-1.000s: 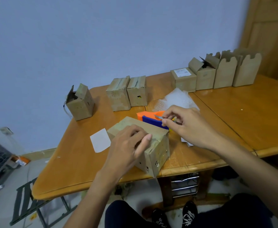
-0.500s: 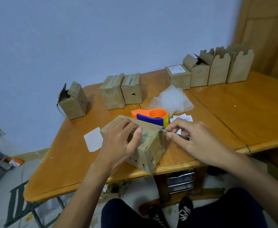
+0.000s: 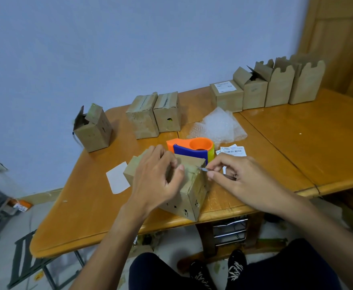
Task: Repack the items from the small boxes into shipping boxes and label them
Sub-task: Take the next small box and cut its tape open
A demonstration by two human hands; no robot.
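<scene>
Top of box [image 3: 192, 197]: mostly covered by left hand [image 3: 156, 181]. Handle of blade [image 3: 202, 168]: buried in right hand [image 3: 240, 181]. Print on labels [image 3: 233, 150], 1 o'clock of box: too small to read. At 2 o'clock, door [image 3: 338, 38] cut by frame edges.

light: dim, even, bluish; shadows: soft; edges: bowed (wide-angle), slightly blurred

Matt cardboard box [image 3: 190, 197]; glossy varnished wood table [image 3: 296, 143]; shiny metal blade [image 3: 201, 168] — clear plastic bubble wrap [image 3: 219, 124].

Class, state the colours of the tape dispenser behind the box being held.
The tape dispenser is orange on top, dark blue in front; head view.
</scene>
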